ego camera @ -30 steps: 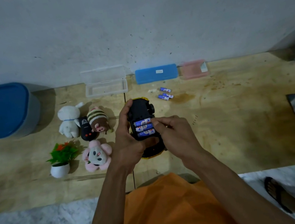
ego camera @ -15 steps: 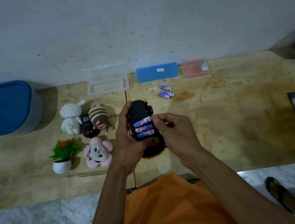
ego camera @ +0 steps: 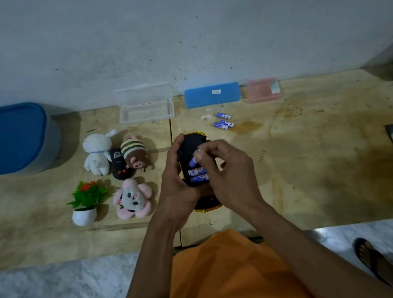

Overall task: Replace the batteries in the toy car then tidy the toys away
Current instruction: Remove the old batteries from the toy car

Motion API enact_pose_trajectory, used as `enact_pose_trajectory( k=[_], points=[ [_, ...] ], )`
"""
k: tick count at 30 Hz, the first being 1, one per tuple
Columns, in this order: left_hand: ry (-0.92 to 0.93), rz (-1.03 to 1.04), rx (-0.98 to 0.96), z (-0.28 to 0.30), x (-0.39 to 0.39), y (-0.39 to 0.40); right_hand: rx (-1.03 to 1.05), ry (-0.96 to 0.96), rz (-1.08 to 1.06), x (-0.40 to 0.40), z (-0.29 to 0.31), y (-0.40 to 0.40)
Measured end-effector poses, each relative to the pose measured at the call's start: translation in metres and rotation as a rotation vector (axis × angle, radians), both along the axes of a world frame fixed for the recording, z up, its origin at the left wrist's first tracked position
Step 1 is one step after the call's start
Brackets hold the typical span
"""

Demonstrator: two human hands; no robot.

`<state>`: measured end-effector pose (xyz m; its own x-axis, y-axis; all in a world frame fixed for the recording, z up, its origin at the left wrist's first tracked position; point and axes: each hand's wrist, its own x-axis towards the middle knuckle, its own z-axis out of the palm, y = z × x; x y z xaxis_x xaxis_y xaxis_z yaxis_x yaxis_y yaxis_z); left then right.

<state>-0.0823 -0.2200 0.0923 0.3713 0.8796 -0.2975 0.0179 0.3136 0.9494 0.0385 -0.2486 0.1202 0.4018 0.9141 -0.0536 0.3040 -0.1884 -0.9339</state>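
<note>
The black and yellow toy car lies upside down over the table, gripped by my left hand. Its battery bay shows three blue and white batteries. My right hand pinches the topmost battery, which is tilted up out of its slot; the other two batteries lie flat. Three loose batteries rest on the table behind the car. A white rabbit plush, a striped pig plush, a pink flower plush and a black remote sit to the left.
A blue-lidded tub stands far left. A clear open case, a blue case and a pink case line the wall. A small potted plant is front left. Another person's sandalled feet are at lower right.
My right hand's fingers have lifted from the battery bay, tipping the topmost battery up out of its slot. The car and left hand have stayed in place.
</note>
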Motion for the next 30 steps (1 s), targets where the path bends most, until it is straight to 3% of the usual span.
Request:
enact_pose_trajectory(
  k=[4,8,11,19,30],
  points=[
    [-0.023,-0.017,-0.027,0.0,-0.004,0.0,-0.091,0.231,-0.012,0.012,0.007,0.008],
    [-0.015,-0.061,-0.024,0.001,-0.005,-0.001,-0.156,-0.171,0.25,0.017,0.003,0.012],
    [0.024,-0.08,0.005,0.004,-0.004,0.001,-0.234,-0.327,0.346,0.012,0.004,0.015],
    [0.068,-0.084,0.042,0.005,-0.007,0.004,-0.303,-0.378,0.35,0.005,0.008,0.024],
    [0.009,0.014,0.037,0.011,-0.023,0.024,-0.204,-0.386,0.305,0.043,0.004,0.031]
  ],
)
